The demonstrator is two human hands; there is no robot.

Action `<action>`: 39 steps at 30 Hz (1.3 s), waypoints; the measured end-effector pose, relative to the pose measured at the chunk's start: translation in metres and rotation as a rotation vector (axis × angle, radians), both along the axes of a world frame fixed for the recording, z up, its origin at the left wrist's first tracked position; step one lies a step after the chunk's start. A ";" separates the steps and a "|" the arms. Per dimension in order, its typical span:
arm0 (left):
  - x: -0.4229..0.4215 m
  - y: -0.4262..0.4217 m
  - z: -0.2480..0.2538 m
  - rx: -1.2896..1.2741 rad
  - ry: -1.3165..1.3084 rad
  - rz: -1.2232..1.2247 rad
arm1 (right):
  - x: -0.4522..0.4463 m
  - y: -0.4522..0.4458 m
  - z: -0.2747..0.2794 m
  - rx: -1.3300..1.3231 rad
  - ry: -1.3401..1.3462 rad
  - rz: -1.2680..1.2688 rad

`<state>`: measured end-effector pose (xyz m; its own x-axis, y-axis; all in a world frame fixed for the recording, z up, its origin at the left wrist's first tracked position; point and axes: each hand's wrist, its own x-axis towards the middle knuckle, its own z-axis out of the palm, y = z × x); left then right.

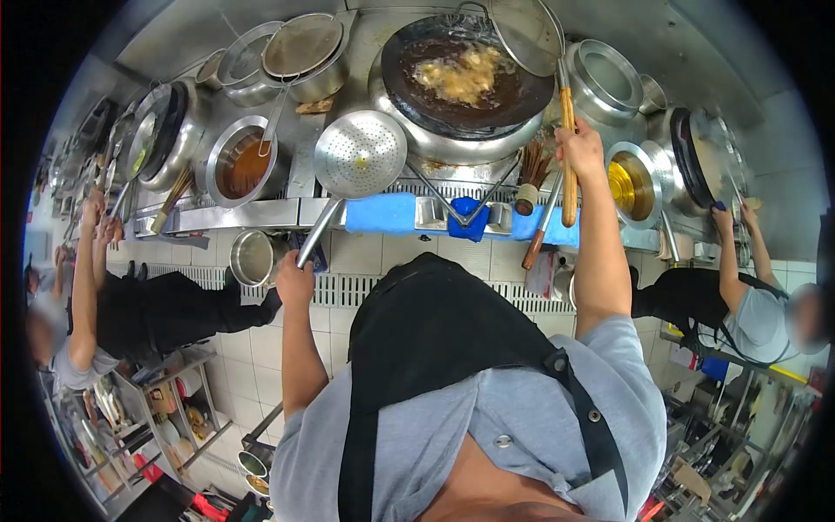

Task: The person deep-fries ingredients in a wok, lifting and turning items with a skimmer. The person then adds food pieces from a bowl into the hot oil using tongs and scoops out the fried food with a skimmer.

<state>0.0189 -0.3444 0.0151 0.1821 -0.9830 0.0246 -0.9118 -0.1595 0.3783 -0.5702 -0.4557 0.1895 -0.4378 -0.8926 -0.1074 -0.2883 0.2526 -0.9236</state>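
My left hand is wrapped round the metal handle of a perforated skimmer, whose round bowl is over the front of the stove, left of the wok. In my right hand is the long wooden handle of a round wire strainer, raised at the right rim of the wok. Pieces of food bubble in dark oil inside the black wok. A bamboo brush and a wooden-handled tool are just left of my right forearm.
A pot of reddish-brown sauce stands at left, a pot of yellow oil at right. Stacked pans line the back. Co-workers stand at woks on the left and right. A blue cloth hangs on the front edge.
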 end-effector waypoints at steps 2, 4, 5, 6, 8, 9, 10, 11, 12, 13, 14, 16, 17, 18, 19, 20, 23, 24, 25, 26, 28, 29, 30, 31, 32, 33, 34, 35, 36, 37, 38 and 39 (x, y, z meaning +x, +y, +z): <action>-0.017 0.009 0.015 0.063 0.022 0.019 | 0.000 -0.002 -0.005 0.063 -0.015 0.015; -0.029 0.016 0.015 0.058 0.052 0.021 | 0.003 -0.003 -0.007 0.174 -0.061 0.049; -0.033 0.018 0.014 0.049 0.066 0.020 | 0.006 -0.002 -0.011 0.178 -0.167 0.070; -0.036 0.020 0.013 0.042 0.080 0.020 | 0.011 0.002 -0.016 0.184 -0.274 0.092; -0.039 0.023 0.011 0.027 0.108 0.035 | 0.020 0.006 -0.025 0.216 -0.421 0.146; -0.040 0.026 0.009 -0.040 0.119 0.043 | 0.023 0.009 -0.027 0.231 -0.467 0.178; -0.041 0.029 0.008 -0.106 0.129 0.050 | 0.026 0.013 -0.029 0.246 -0.514 0.209; -0.043 0.033 0.008 -0.170 0.137 0.055 | 0.026 0.016 -0.030 0.262 -0.563 0.236; -0.044 0.036 0.009 -0.163 0.228 0.178 | 0.019 0.013 -0.034 0.271 -0.676 0.269; -0.045 0.042 0.010 -0.155 0.316 0.299 | 0.005 0.008 -0.040 0.278 -0.790 0.299; -0.045 0.050 0.010 -0.144 0.403 0.417 | -0.009 0.005 -0.046 0.286 -0.907 0.325; -0.031 0.074 -0.013 -0.082 0.421 0.423 | -0.020 0.010 -0.042 0.297 -1.179 0.440; -0.021 0.085 -0.032 -0.056 0.435 0.426 | -0.014 0.015 -0.035 0.288 -1.103 0.430; -0.012 0.097 -0.057 0.146 0.522 0.392 | -0.007 0.020 -0.028 0.276 -1.022 0.423; -0.008 0.112 -0.078 0.356 0.602 0.356 | -0.004 0.024 -0.027 0.270 -0.945 0.413; -0.019 0.124 -0.089 0.376 0.677 0.338 | -0.009 0.023 -0.037 0.233 -0.987 0.440; -0.075 0.131 -0.093 0.500 0.691 0.227 | -0.018 0.018 -0.051 0.222 -1.051 0.450; -0.090 0.123 -0.105 0.454 0.536 -0.033 | -0.020 0.016 -0.053 0.199 -1.052 0.486; -0.105 0.114 -0.119 0.478 0.420 -0.182 | -0.023 0.014 -0.054 0.189 -1.014 0.481; -0.124 0.102 -0.123 0.482 0.306 -0.329 | -0.025 0.012 -0.053 0.178 -0.975 0.475; -0.188 0.075 -0.131 0.550 0.277 -0.369 | -0.032 0.011 -0.045 0.176 -0.882 0.430; -0.211 0.069 -0.159 0.537 0.320 -0.367 | -0.035 0.012 -0.036 0.184 -0.827 0.395; -0.241 0.062 -0.156 0.516 0.311 -0.415 | -0.039 0.011 -0.029 0.190 -0.768 0.361; -0.271 0.053 -0.150 0.490 0.304 -0.459 | -0.044 0.008 -0.025 0.196 -0.714 0.358; -0.296 0.047 -0.174 0.322 0.271 -0.559 | -0.050 0.006 -0.023 0.201 -0.659 0.355; -0.320 0.046 -0.198 0.156 0.239 -0.656 | -0.055 0.007 -0.020 0.211 -0.604 0.347; -0.345 0.035 -0.193 0.301 0.189 -0.694 | -0.054 0.009 -0.011 0.242 -0.540 0.314; -0.368 0.021 -0.175 0.444 0.140 -0.735 | -0.056 0.007 -0.010 0.255 -0.497 0.318; -0.387 0.014 -0.168 0.591 0.095 -0.783 | -0.059 0.008 -0.010 0.274 -0.452 0.317; -0.403 0.013 -0.176 0.598 0.106 -0.769 | -0.062 0.009 -0.007 0.293 -0.402 0.315; -0.417 0.015 -0.184 0.607 0.120 -0.752 | -0.057 0.011 0.001 0.311 -0.417 0.293; -0.429 0.019 -0.192 0.622 0.133 -0.731 | -0.056 0.013 0.005 0.338 -0.408 0.309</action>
<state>-0.4098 -0.3252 -0.1766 -0.5156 -0.6849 -0.5149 -0.8212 0.2233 0.5252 -0.6261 -0.4427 0.1949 -0.0280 -0.8589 -0.5114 -0.0349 0.5121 -0.8582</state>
